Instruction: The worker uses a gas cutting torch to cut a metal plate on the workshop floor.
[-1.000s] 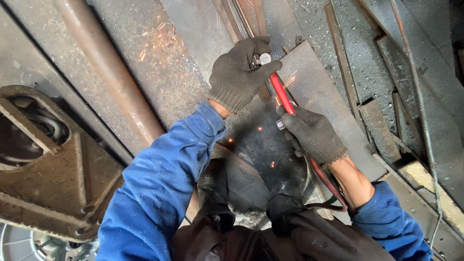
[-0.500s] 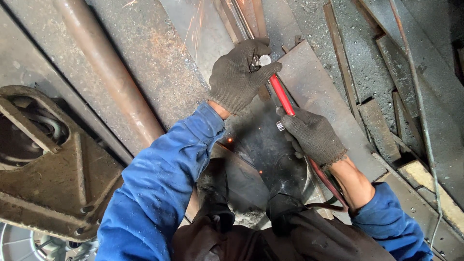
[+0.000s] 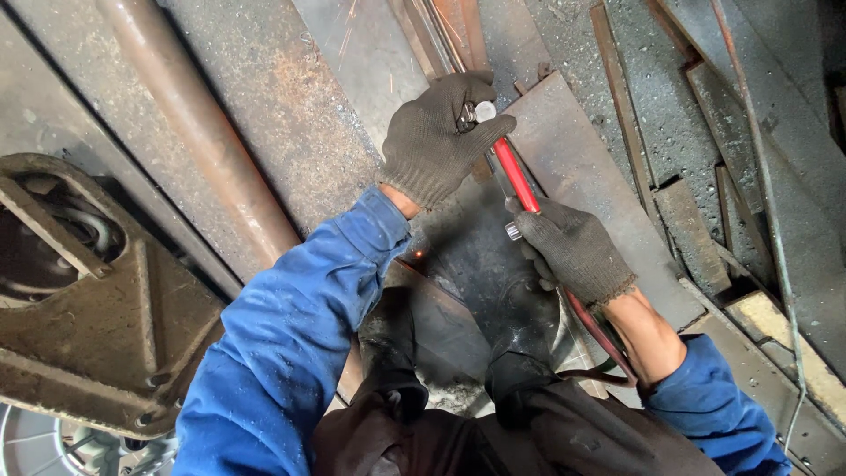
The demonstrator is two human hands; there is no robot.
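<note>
Far to the left of the grip sits a heavy rusted cast bracket [image 3: 97, 300], its edge running close under the blue sleeve [image 3: 291, 344] of the left arm. Between that bracket and the hands a rusty pipe [image 3: 198, 132] slants down the frame, well apart from the tool and leaving a broad strip of flat steel plate [image 3: 282, 97] open beside it.

The left hand [image 3: 441, 137], in a dark knit glove, is closed around the head end of a red-handled cutting torch [image 3: 515, 181], fingers curled over its silver knob [image 3: 484, 111]. Sparks scatter just above this hand. Just below and to the right, the right hand [image 3: 573, 251], also gloved, wraps tight around the torch's red shaft; hoses [image 3: 608, 344] trail from under its wrist toward the body.

The torch lies along the left edge of a grey flat sheet [image 3: 582, 150], which spreads to the right of both hands. Further right, narrow rusted strips [image 3: 621, 97] and a thin bent rod [image 3: 767, 203] crowd the floor, leaving little free room on that side.
</note>
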